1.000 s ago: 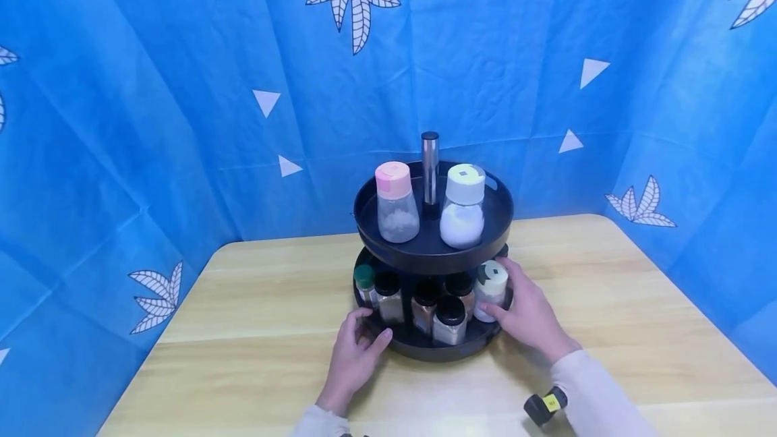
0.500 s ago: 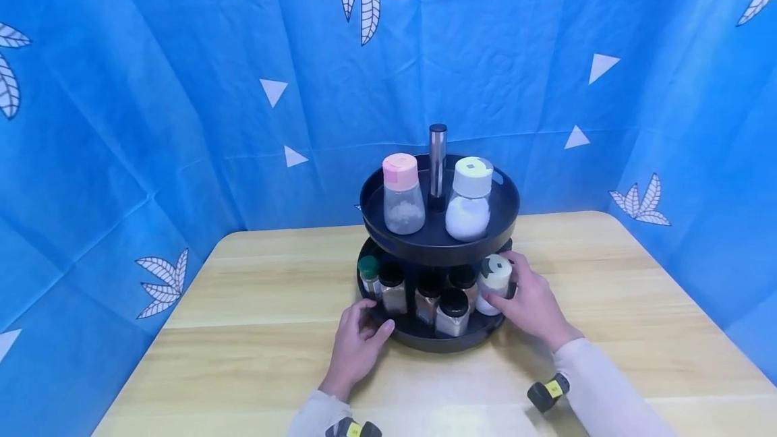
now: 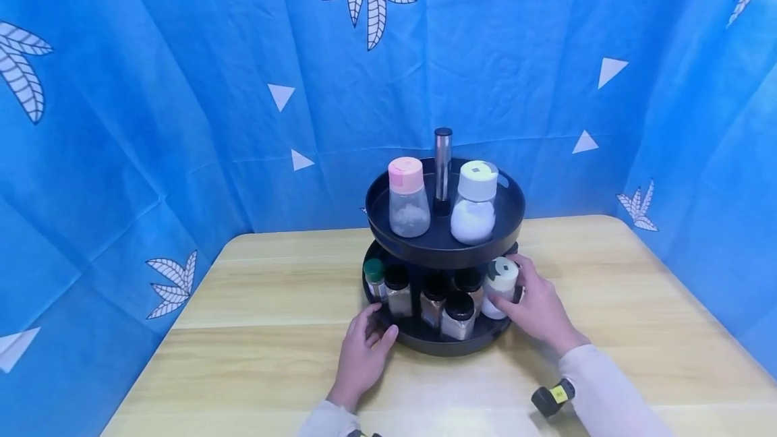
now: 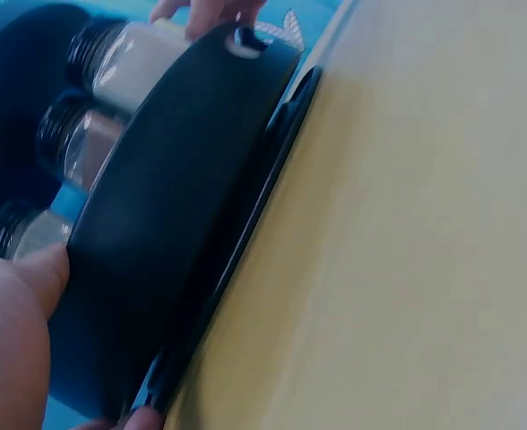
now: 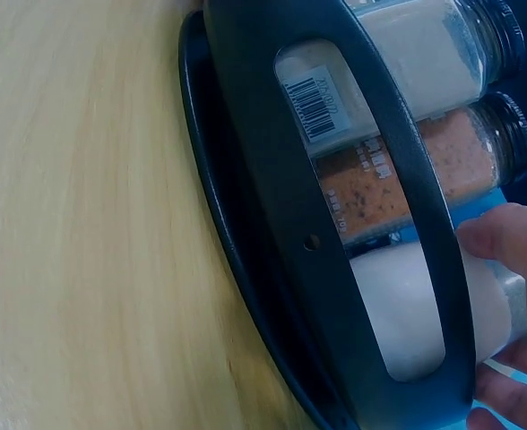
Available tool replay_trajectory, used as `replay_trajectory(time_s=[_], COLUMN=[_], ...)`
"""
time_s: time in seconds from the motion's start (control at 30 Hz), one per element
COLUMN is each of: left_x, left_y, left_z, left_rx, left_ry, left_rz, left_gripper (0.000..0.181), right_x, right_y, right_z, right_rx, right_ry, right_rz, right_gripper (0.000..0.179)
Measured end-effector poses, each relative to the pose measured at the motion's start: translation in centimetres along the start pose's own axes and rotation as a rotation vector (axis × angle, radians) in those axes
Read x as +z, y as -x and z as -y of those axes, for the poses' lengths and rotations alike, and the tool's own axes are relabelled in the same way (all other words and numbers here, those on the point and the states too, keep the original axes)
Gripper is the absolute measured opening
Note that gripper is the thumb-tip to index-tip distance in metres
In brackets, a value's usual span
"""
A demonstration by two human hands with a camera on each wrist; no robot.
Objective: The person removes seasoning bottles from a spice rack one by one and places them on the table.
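Note:
A black two-tier round spice rack stands on the table. My left hand holds the front left of its lower tray, thumb at the rim and fingertips low on the side in the left wrist view. With thumb and fingers, my right hand grips a white-capped seasoning bottle at the lower tray's right side; through the handle slot, its white body shows. Beside it are several black-lidded spice jars and a green-capped jar.
On the upper tier stand a pink-capped bottle and another white-capped bottle, either side of the metal post. A blue patterned curtain hangs behind the wooden table.
The view has shifted slightly, so the rack and hands sit a little further right in the picture. Both hands keep their places on the tray and the bottle.

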State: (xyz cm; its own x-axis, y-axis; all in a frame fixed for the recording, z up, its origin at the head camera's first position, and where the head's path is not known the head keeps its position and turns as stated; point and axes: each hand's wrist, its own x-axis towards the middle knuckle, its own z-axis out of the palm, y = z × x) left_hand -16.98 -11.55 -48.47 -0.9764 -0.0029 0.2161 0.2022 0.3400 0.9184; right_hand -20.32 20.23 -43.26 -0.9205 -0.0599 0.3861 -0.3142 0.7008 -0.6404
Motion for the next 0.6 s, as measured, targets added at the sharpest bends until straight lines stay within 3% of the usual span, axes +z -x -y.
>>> replay_trajectory(time_s=[0.17, 0.37, 0.6], left_x=[0.25, 0.28, 0.43], left_y=[1.02, 1.18, 1.02], left_z=[-0.30, -0.16, 0.14], left_rx=[0.032, 0.098, 0.111], left_ry=[-0.057, -0.111, -0.093], left_rz=[0.010, 0.017, -0.007], left_gripper=[0.056, 0.058, 0.047], right_x=[0.07, 0.05, 0.28], right_y=[0.12, 0.05, -0.09], right_z=[-0.29, -0.25, -0.13], right_rx=[-0.001, -0.017, -0.033], right_ry=[0.007, 0.011, -0.009], right_rz=[-0.005, -0.037, -0.034], right_gripper=[0.070, 0.070, 0.070])
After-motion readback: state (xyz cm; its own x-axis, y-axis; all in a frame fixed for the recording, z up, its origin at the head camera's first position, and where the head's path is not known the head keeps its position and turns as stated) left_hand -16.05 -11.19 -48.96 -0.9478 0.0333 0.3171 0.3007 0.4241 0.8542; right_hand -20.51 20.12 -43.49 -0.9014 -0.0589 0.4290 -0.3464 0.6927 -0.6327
